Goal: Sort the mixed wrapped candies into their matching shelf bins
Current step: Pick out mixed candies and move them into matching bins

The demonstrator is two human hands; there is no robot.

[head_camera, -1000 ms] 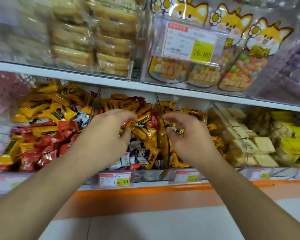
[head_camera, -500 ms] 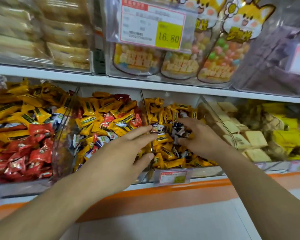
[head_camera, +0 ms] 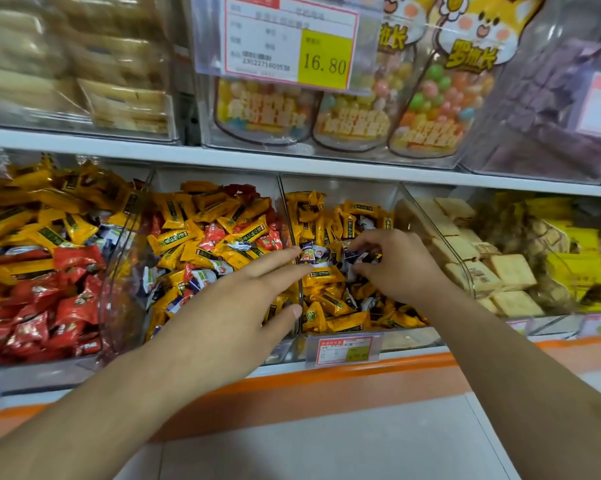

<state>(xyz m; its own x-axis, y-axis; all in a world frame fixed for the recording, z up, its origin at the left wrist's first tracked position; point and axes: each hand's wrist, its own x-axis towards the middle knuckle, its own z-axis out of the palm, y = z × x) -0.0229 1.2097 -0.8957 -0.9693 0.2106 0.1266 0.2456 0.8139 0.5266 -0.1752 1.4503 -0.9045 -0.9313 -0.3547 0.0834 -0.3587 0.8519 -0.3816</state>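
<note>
— Two hands over the lower shelf (head_camera: 292, 164), apart. Left hand (head_camera: 236, 306) flat, fingers straight, stretched across the clear divider (head_camera: 293, 237) between the middle bin (head_camera: 146, 209) and the yellow-candy bin (head_camera: 409, 199); held nothing.

— And the right hand (head_camera: 392, 268)?

— Curled down into the yellow-candy bin, fingertips pinched on dark-blue wrapped candies (head_camera: 357, 256) lying on top of the yellow wrapped candies (head_camera: 326, 275). Full grip or only a touch: hard to tell.

— So, mid-pick?

— Looked like it: strays being pulled from a bin mostly yellow. Plenty of mixing left, too, with red wrapped candies (head_camera: 264, 242) and white-blue ones scattered through the middle bin.

— Next move?

— Probably a firm pinch, a lift clear of the divider, then a drop into a matching bin. No all-blue bin visible anywhere in view.
</note>
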